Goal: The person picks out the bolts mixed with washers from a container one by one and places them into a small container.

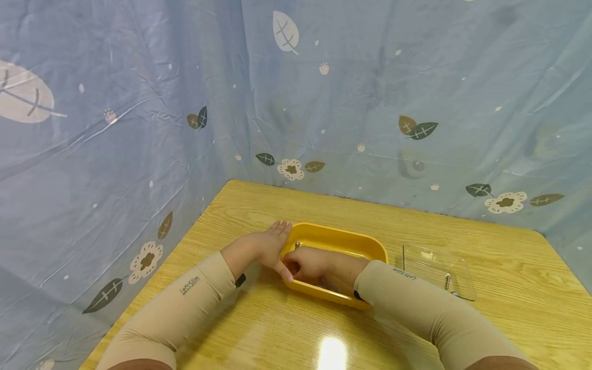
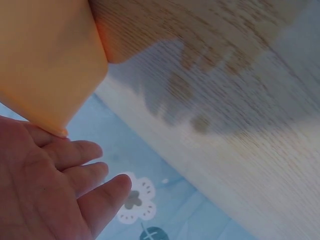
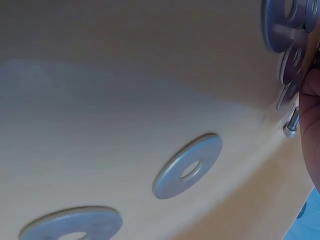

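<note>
A yellow plastic bin (image 1: 319, 292) stands on the table. My left hand (image 1: 265, 249) rests against its left end, fingers straight, thumb along the near side; in the left wrist view the fingers (image 2: 80, 155) extend past the rim. My right hand (image 1: 314, 261) reaches down inside the bin at its left end, fingertips bent toward the floor of it. Large flat metal washers (image 3: 167, 184) lie on the bin's floor, with several more bunched beside that hand. A socket-head screw (image 3: 290, 129) sits right by the fingers. What the right fingertips hold is hidden, so I cannot tell.
To the right of the bin is a clear plastic box (image 1: 427, 262) with a metal screw (image 1: 447, 281) in it. Blue patterned cloth (image 1: 351, 92) hangs along the back and left edges of the wooden table (image 1: 259, 329).
</note>
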### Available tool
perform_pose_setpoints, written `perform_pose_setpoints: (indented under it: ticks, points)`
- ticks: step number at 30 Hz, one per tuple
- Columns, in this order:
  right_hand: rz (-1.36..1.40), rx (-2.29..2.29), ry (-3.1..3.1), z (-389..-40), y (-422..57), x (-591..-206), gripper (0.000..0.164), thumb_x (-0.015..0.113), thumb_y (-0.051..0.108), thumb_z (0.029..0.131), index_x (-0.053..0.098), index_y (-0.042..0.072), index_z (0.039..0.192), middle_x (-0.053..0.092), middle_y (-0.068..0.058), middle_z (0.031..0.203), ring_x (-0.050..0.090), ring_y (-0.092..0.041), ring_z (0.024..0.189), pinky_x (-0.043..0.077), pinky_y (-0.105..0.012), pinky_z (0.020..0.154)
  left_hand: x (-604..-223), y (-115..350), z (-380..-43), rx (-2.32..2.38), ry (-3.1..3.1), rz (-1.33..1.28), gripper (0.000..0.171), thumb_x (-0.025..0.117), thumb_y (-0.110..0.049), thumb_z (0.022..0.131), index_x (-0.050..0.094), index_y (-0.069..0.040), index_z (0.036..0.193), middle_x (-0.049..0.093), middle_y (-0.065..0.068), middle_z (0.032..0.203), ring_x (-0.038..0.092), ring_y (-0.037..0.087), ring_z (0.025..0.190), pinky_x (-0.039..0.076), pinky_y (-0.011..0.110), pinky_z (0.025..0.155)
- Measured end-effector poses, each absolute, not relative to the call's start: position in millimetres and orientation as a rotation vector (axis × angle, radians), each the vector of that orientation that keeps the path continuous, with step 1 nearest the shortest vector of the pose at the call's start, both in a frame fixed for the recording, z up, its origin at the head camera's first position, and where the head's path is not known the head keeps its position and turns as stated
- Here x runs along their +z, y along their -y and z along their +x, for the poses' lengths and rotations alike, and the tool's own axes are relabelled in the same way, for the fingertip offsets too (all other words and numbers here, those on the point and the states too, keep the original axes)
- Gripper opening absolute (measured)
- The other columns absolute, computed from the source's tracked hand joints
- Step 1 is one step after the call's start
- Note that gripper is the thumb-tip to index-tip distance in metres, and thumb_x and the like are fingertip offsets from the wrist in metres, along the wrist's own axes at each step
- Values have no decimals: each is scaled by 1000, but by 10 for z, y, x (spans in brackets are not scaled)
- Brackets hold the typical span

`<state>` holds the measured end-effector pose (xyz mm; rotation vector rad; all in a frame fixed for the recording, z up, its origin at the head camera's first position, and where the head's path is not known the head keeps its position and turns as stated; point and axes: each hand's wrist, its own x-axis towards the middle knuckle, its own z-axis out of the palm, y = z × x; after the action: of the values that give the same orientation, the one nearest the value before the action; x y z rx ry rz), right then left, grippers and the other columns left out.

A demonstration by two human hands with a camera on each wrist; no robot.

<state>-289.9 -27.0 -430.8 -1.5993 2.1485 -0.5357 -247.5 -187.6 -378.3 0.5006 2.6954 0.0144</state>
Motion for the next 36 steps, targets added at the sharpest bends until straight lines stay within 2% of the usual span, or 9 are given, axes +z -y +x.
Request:
perform_pose_setpoints:
  ticks: [5,13,30,36]
  points:
    - [-1555,-598,-2107,-2934,233,-4291,12,70,8,80,61,11,87,52,8,68,45,-1,60,42,-16,56,-3779,1875,-2459,15,-2697,502,142,53,-85,45,-5,-5,146,-4,16,152,-4,30,139,15,41,111]
    - [-1478,-753,-2070,-3008,134,-4161,17,71,3,76,59,4,89,55,6,66,47,-2,57,43,-17,54,-3759,1861,-2437,6,-2695,495,142,53,-85,45,-4,-5,147,-4,16,152,-4,30,139,17,41,110]
    - [-1370,-890,-2126,-3078,-78,-3767,20,69,13,82,58,8,97,55,2,72,47,-9,60,43,-21,58,-3759,1869,-2456,56,-2689,495,143,53,-85,43,-6,-5,146,-5,11,153,-4,28,139,17,40,110]
    - [-1340,-962,-2148,-3098,-251,-3664,19,69,16,82,58,11,97,56,0,73,48,-11,60,44,-22,57,-3790,1908,-2464,113,-2693,521,141,55,-84,47,-7,-5,146,-6,11,153,-5,26,139,15,40,111]
